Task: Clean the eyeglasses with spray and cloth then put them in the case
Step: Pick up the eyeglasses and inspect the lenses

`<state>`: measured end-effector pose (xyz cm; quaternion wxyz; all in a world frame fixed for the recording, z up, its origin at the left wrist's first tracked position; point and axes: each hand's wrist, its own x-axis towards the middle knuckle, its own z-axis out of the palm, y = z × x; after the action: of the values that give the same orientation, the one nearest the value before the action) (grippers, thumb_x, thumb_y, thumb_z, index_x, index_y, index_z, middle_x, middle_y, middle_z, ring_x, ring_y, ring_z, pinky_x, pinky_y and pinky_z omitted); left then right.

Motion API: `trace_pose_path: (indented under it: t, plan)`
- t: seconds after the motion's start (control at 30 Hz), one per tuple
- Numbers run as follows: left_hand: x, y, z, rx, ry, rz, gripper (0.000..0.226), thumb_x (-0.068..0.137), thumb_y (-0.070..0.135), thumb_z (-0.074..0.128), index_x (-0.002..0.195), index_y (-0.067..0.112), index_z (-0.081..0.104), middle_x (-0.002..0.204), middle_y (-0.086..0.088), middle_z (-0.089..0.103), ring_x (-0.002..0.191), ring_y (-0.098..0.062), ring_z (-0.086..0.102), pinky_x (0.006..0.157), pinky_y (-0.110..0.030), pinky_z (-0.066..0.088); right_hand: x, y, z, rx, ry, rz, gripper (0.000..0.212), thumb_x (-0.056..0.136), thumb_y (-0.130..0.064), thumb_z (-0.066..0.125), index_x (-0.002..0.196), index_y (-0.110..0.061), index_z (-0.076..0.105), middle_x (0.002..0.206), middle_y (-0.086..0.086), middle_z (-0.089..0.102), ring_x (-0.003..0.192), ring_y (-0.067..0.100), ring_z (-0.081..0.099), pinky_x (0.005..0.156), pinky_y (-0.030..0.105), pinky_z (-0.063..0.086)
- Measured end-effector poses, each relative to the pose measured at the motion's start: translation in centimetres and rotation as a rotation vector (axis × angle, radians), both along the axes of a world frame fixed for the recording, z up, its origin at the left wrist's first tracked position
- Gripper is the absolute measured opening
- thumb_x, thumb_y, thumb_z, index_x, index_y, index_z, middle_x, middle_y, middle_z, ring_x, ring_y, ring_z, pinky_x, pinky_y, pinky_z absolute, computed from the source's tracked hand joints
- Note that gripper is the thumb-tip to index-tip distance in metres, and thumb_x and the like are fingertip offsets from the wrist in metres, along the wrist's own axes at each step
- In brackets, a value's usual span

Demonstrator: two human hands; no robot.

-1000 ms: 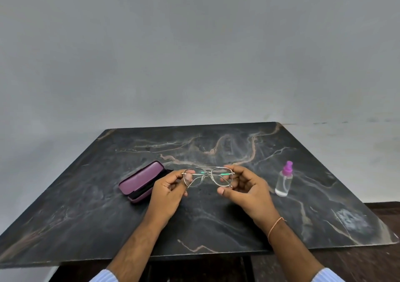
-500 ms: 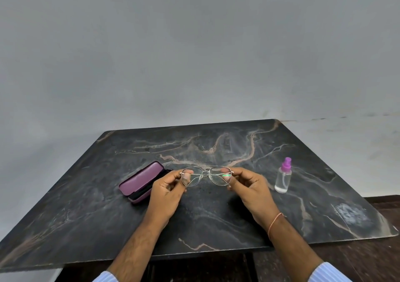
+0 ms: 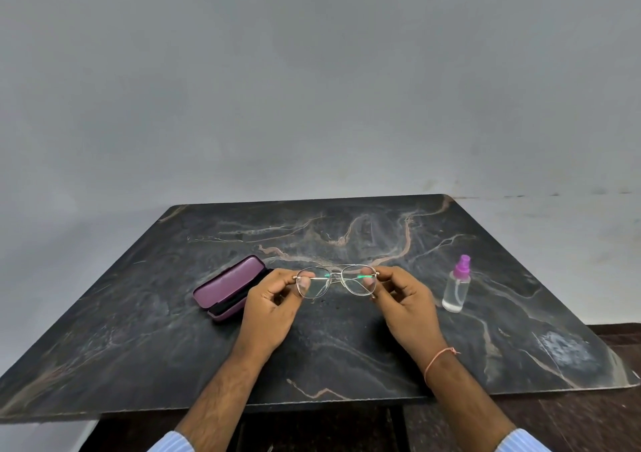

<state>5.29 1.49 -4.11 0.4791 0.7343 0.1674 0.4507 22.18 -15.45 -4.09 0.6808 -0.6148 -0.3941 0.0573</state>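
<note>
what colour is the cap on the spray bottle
The spray bottle has a purple-pink cap over a clear body, seen in the head view.

Your work surface: a dark marble-patterned square tabletop.
An open purple hard-shell eyeglass case lies just beyond your left hand; a clear plastic spray bottle with a magenta nozzle stands upright beside your right.

The right hand is sliding out from under the eyeglasses to pinch their outer corner, and both hands are now holding the frame level.
</note>
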Motion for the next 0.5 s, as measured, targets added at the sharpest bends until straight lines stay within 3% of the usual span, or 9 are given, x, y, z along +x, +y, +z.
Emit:
trace_pose_path:
  t: [0.13, 0.3, 0.5]
  plan:
    - [0.05, 0.14, -0.17, 0.005, -0.007, 0.011, 0.018, 0.097, 0.041, 0.071, 0.110, 0.036, 0.084, 0.104, 0.005, 0.081, 0.101, -0.023, 0.075, 0.091, -0.032, 0.060, -0.16, -0.02, 0.13, -0.008, -0.154, -0.102, 0.011, 0.096, -0.020, 0.077, 0.103, -0.026, 0.081, 0.101, -0.007, 0.074, 0.089, 0.015, 0.070, 0.073, 0.040, 0.060]
    - [0.08, 0.19, -0.27, 0.015, -0.014, 0.009, 0.019, 0.096, 0.041, 0.071, 0.110, 0.037, 0.084, 0.104, 0.008, 0.081, 0.101, -0.023, 0.075, 0.090, -0.025, 0.059, -0.12, -0.12, 0.03, 0.024, -0.326, -0.220, 0.018, 0.095, -0.005, 0.077, 0.107, -0.017, 0.079, 0.114, -0.016, 0.074, 0.113, 0.013, 0.071, 0.082, 0.042, 0.063]
    - [0.08, 0.10, -0.14, 0.018, -0.023, 0.004, 0.018, 0.097, 0.039, 0.071, 0.110, 0.038, 0.083, 0.104, 0.010, 0.082, 0.103, -0.018, 0.076, 0.090, -0.022, 0.059, -0.84, -0.23, -0.07, -0.013, -0.374, -0.297, 0.029, 0.096, -0.007, 0.077, 0.113, -0.030, 0.077, 0.105, -0.026, 0.076, 0.098, 0.005, 0.074, 0.076, 0.037, 0.063]
